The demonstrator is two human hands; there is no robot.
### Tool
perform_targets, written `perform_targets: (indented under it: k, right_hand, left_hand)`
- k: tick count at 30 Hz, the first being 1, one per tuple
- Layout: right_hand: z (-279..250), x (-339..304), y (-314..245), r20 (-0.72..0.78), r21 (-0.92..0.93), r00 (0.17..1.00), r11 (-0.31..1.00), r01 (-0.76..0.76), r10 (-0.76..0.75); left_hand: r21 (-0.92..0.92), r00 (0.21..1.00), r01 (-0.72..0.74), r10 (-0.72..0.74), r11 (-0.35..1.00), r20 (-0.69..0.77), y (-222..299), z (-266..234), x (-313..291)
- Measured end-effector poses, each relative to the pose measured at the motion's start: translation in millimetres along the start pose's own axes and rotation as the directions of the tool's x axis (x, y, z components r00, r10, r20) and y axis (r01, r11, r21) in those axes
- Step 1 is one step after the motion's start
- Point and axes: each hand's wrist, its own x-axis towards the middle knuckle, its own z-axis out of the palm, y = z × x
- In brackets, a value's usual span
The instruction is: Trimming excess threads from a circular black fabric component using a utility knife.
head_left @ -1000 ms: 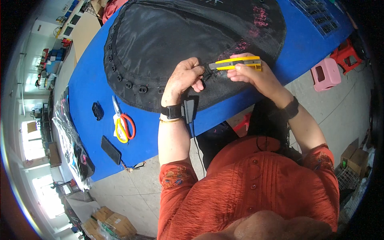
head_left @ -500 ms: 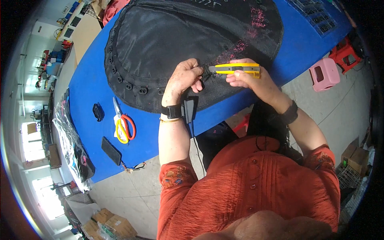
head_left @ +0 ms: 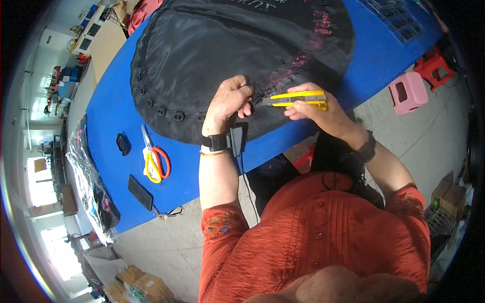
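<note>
A large rounded piece of black fabric (head_left: 212, 60) lies over the blue table, with pink marks and a row of dark oval fittings along its left rim. My left hand (head_left: 233, 98) is closed, pinching the fabric near its front edge. In my right hand (head_left: 316, 111) is a yellow utility knife (head_left: 298, 100), its blade pointing left. The blade tip is at the bunched dark material beside my left fingers; whether it touches is too small to tell.
Scissors (head_left: 157, 164) with red and yellow handles, a black phone (head_left: 140, 193) and a small dark object (head_left: 123, 143) lie on the blue table (head_left: 113, 111) at left. Clear plastic wrapping (head_left: 91, 177) hangs at its left edge. Pink (head_left: 408, 93) and red (head_left: 435, 65) stools stand at right.
The knife has turned in my right hand, its blade end now lower and slightly further left. The fabric has shifted a little to the left. My left hand stays nearly in place.
</note>
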Motion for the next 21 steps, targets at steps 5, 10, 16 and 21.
perform_targets:
  k: [5,10,16,21]
  right_hand:
    - [-0.4,4.3,0.5,-0.012,0.056,0.999,0.997,-0.044,0.045]
    - [0.1,0.3,-2.4,-0.025,0.008,0.998,0.998,-0.057,0.058]
    - [-1.7,-7.4,-3.6,-0.038,0.063,0.995,0.994,-0.090,0.092]
    - [-10.8,-11.0,-0.1,-0.137,0.137,0.988,0.990,-0.046,0.065]
  left_hand:
    - [0.001,1.000,-0.013,0.013,1.000,-0.025,-1.2,-1.2,-2.3]
    - [-0.043,1.000,-0.017,0.017,0.999,-0.007,-2.6,-0.5,-2.4]
    - [-0.053,0.998,-0.037,0.034,0.998,-0.048,0.9,3.2,-8.0]
    - [0.272,0.970,-0.148,0.193,0.951,-0.147,15.6,18.3,-24.6]
